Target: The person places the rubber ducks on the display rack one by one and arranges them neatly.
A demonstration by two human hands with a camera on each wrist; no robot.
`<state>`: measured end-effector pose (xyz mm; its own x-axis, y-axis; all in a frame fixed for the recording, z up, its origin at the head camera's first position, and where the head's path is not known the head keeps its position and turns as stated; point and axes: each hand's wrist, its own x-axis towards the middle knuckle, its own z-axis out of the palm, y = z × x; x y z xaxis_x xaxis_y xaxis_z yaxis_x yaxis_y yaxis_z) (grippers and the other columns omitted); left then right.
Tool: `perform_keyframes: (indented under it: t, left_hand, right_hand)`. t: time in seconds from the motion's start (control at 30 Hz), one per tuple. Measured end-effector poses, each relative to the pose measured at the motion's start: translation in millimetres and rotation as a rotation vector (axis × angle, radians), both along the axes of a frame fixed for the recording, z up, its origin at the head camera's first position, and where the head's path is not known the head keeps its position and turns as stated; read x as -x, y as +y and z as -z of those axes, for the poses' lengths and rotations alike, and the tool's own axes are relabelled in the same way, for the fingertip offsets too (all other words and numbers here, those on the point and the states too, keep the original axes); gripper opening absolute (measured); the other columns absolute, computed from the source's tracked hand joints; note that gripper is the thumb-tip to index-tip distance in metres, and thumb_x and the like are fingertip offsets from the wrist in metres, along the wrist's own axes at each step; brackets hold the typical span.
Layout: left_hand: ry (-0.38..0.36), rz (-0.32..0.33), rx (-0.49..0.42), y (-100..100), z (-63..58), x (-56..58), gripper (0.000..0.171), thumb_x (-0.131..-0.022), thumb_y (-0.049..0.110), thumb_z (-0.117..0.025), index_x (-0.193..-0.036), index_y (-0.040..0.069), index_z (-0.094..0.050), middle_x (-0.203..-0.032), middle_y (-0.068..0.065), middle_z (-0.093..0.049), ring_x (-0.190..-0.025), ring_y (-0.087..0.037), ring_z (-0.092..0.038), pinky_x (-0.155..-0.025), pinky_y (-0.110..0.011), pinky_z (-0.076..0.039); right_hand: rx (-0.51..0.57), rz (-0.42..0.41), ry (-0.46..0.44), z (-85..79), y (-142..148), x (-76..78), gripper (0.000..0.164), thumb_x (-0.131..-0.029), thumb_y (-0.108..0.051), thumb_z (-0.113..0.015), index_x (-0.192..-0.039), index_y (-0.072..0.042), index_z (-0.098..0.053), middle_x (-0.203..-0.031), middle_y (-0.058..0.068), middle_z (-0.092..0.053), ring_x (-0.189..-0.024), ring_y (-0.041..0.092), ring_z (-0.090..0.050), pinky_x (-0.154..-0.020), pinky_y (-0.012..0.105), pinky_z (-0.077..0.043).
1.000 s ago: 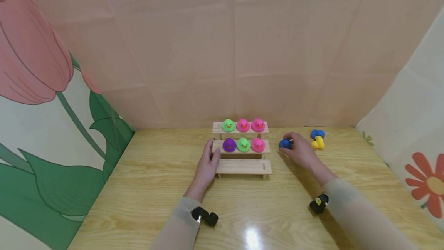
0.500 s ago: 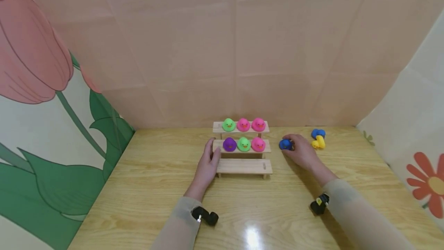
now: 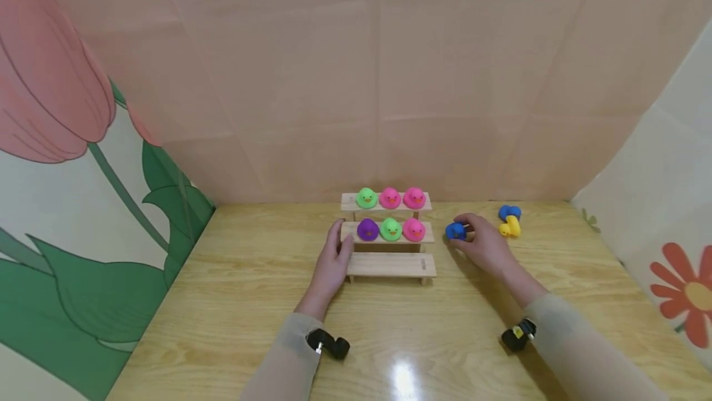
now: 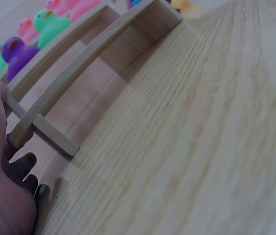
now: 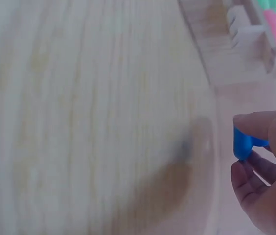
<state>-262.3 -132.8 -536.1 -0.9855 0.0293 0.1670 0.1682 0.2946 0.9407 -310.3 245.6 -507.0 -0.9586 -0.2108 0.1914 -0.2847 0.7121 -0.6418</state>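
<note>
My right hand (image 3: 486, 245) pinches a blue rubber duck (image 3: 455, 231) between thumb and fingertips, just right of a three-step wooden stand (image 3: 389, 264). In the right wrist view the blue duck (image 5: 242, 143) shows partly behind the thumb. The left end of the stand is gripped by my left hand (image 3: 332, 263); in the left wrist view its fingers (image 4: 23, 166) curl beside a leg. On the top step sit a green duck (image 3: 366, 198) and two pink ducks (image 3: 390, 198). A purple duck (image 3: 368, 229), a green one and a pink one line the middle step. The lowest step is bare.
Beyond my right hand, another blue duck (image 3: 508, 212) and a yellow duck (image 3: 510, 227) lie close together, the yellow one tipped over. A beige backdrop (image 3: 289, 110) stands behind the wooden table (image 3: 233, 302), with flower-printed panels at both sides.
The blue duck has turned slightly in my right fingers, its face showing more half a second ago. The left hand and stand hold their place.
</note>
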Motion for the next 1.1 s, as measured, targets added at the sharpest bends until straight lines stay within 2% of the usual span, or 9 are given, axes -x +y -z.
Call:
perform_keyframes:
  t: [0.17, 0.37, 0.53, 0.8, 1.1]
  left_hand:
    - [0.003, -0.003, -0.002, 0.1, 0.6, 0.7, 0.064, -0.116, 0.058, -0.047, -0.174, 0.036, -0.030, -0.177, -0.010, -0.036, -0.158, -0.038, -0.040, -0.129, -0.056, -0.034]
    - [-0.001, -0.009, 0.000, -0.5, 0.6, 0.7, 0.064, -0.116, 0.060, -0.046, -0.174, 0.038, -0.030, -0.177, -0.011, -0.035, -0.159, -0.040, -0.038, -0.129, -0.057, -0.033]
    - [-0.002, -0.004, -0.002, -0.1, -0.3, 0.1, 0.064, -0.116, 0.059, -0.046, -0.174, 0.036, -0.030, -0.179, -0.010, -0.032, -0.161, -0.038, -0.035, -0.131, -0.055, -0.030]
    - [-0.007, -0.006, -0.007, 0.1, 0.3, 0.0, 0.065, -0.116, 0.060, -0.046, -0.174, 0.038, -0.029, -0.178, -0.010, -0.033, -0.160, -0.038, -0.037, -0.130, -0.056, -0.031]
    - [-0.012, -0.006, -0.011, -0.3, -0.2, -0.8, 0.064, -0.116, 0.060, -0.046, -0.174, 0.039, -0.029, -0.178, -0.008, -0.033, -0.160, -0.037, -0.037, -0.130, -0.055, -0.031]
  right_hand:
    - [0.026, 0.000, 0.020, -12.6, -3.8, -15.0, 0.052, -0.103, -0.014, -0.082, -0.145, 0.003, -0.057, -0.140, 0.027, -0.065, -0.120, 0.042, -0.066, -0.097, 0.059, -0.061]
    - [0.073, -0.036, 0.050, -25.2, -8.1, -31.1, 0.047, -0.102, -0.013, -0.083, -0.139, 0.002, -0.059, -0.134, 0.024, -0.068, -0.122, 0.043, -0.066, -0.098, 0.058, -0.060]
    - [0.073, -0.053, 0.079, -31.0, -12.1, -42.6, 0.043, -0.102, -0.015, -0.084, -0.135, -0.001, -0.062, -0.129, 0.019, -0.071, -0.118, 0.040, -0.068, -0.095, 0.056, -0.061]
    - [0.063, -0.079, 0.109, -38.9, -23.3, -59.6, 0.041, -0.100, -0.012, -0.086, -0.134, -0.004, -0.065, -0.124, 0.013, -0.074, -0.114, 0.034, -0.070, -0.093, 0.050, -0.062]
    - [0.032, -0.073, 0.122, -44.2, -33.5, -77.8, 0.041, -0.099, -0.014, -0.087, -0.134, -0.007, -0.066, -0.124, 0.009, -0.074, -0.114, 0.030, -0.068, -0.095, 0.056, -0.061]
